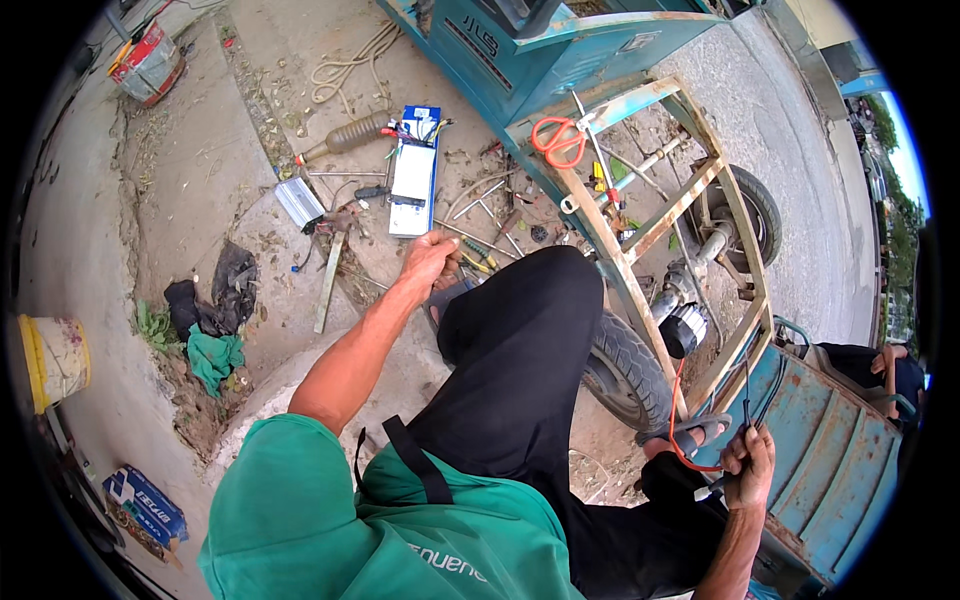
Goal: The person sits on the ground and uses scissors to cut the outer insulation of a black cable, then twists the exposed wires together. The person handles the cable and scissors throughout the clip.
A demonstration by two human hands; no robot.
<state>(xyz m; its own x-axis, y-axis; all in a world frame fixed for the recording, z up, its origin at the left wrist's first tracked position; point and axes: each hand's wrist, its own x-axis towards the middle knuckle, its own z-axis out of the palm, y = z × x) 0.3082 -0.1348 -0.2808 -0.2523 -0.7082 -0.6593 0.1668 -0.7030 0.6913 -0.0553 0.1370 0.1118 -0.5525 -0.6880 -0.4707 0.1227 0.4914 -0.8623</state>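
My left hand [430,260] reaches forward just below the blue-and-white box [413,185], its fingers curled; whether anything is in them I cannot make out. Right beside it on the ground lie pliers with yellow-green handles [478,252]. At the lower right, my right hand [748,467] is closed around black cables [768,395], whose ends stick up above the fingers. An orange-red cable [676,440] loops from near the motor [683,330] on the metal frame [625,265] toward that hand. A dark piece with a pale tip [708,490] pokes out under the right palm.
Orange-handled scissors [560,142] lie on the frame's corner. Tires [630,375] flank the axle. A silver finned controller box [299,203], a wooden strip [330,282], rope [355,65] and buckets [55,362] stand around on the left. A person [885,375] is at the far right.
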